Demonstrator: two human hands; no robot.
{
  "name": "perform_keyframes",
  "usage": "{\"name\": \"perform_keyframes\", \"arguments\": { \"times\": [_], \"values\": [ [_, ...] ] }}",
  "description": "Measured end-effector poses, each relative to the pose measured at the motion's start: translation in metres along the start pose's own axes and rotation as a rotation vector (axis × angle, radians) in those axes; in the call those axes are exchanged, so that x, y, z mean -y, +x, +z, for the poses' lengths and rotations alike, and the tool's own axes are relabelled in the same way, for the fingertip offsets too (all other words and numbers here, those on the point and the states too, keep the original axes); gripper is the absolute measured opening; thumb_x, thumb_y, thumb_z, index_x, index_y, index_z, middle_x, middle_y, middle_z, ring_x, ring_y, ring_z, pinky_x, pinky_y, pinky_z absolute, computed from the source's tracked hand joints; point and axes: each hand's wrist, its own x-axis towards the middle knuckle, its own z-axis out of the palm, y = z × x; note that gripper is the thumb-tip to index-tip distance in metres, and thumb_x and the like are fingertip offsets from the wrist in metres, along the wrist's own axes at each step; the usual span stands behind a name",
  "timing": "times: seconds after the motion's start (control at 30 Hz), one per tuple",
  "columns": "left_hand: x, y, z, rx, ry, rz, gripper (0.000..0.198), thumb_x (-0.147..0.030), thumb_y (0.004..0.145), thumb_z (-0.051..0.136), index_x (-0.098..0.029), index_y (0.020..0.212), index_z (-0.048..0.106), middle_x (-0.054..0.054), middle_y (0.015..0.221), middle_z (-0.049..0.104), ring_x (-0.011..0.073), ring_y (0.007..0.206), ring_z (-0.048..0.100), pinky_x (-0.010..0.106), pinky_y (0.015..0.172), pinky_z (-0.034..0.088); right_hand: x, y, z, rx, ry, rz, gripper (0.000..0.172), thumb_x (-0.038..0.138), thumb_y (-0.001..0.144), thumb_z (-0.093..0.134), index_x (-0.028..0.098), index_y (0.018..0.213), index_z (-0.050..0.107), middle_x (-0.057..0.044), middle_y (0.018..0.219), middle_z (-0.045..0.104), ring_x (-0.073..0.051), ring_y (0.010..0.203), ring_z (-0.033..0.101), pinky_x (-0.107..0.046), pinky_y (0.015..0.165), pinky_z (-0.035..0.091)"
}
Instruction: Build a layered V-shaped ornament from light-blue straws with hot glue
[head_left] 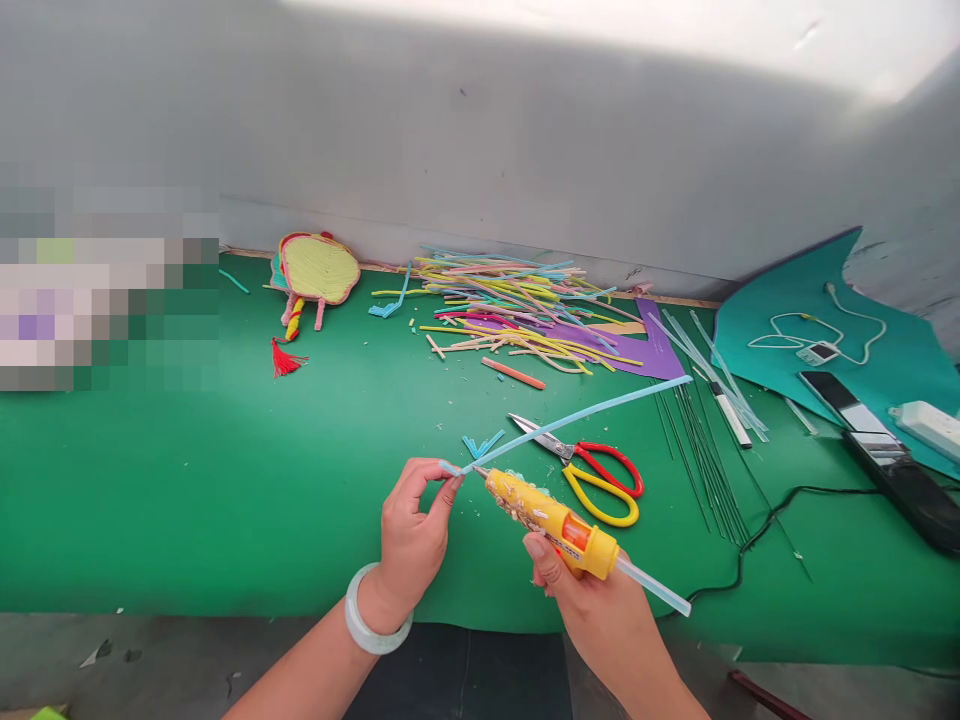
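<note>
Light-blue strip, just one, has its near end at the left hand, pinched between thumb and index finger; that forearm slants in from lower left. From lower right, the right hand curls around one yellow glue gun, its nozzle at the same end (contact I cannot tell). The strip's long axis runs away and rightward over the green table, crossing before one pair of scissors. Beyond lie one orange stick, an uncountable strip pile and one red tassel.
</note>
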Motion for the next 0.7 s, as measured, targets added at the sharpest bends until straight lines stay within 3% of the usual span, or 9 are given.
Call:
{"name": "perform_keyframes", "arguments": {
  "times": [0.7],
  "values": [
    [-0.0005,0.0003,0.0000,-0.002,0.013,0.019,0.005,-0.023,0.090,0.062,-0.022,0.085,0.063,0.001,0.084,0.065,0.0151,0.079,0.062,0.028,0.073,0.050,-0.0014,-0.0001,-0.0043,-0.063,0.008,-0.004,0.053,0.074,0.074,0.057,0.023,0.059,0.056,0.000,0.050,0.055,-0.015,0.048,0.053,-0.024,0.047,0.050]
  ]
}}
